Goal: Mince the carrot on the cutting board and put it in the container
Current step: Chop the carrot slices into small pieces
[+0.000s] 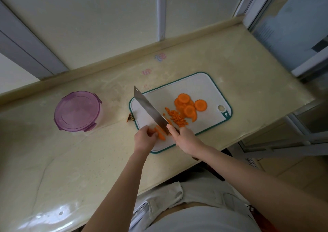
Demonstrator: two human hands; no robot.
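Legible text: none.
Counter (pixel 88 152): faint pink and blue marks (pixel 160 57) near the back edge, too blurred to read.
Board (pixel 195 82): small white sign on its teal corner, too small to read.

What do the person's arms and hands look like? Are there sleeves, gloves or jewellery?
The left hand and the right hand wear no gloves, and no ring, watch or bracelet is visible. The left forearm and the right forearm are uncovered up to the picture's edge; no sleeve shows.
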